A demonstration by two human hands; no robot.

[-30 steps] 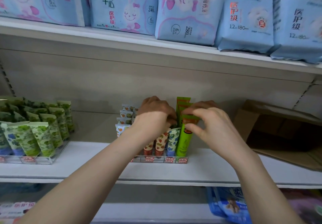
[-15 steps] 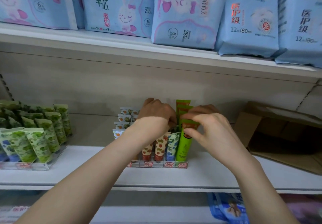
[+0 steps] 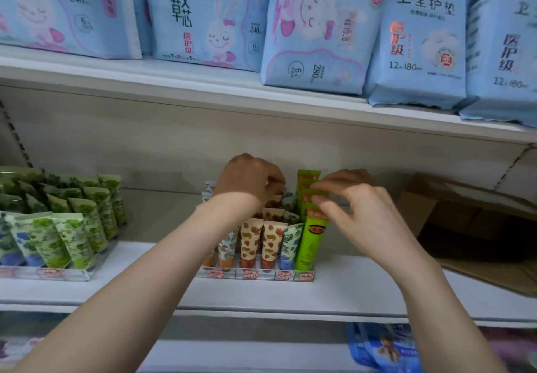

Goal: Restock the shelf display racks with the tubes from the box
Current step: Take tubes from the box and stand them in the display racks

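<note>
A clear display rack stands mid-shelf with rows of upright tubes. Strawberry-print tubes fill the middle rows and a row of bright green tubes runs along the right side. My left hand reaches over the back of the middle rows, fingers curled down onto the tops of patterned tubes; what lies under the fingers is hidden. My right hand is at the green row, its thumb and forefinger pinching the flat top of a green tube behind the front one. The cardboard box lies open at the right.
A second rack with green leaf-print tubes stands at the left of the same shelf. Blue packs line the shelf above, whose edge hangs low over my hands. More packs sit on the shelf below.
Both hands stay at the middle rack. My right fingers have shifted slightly back along the green row, and the view has tipped up a little.
</note>
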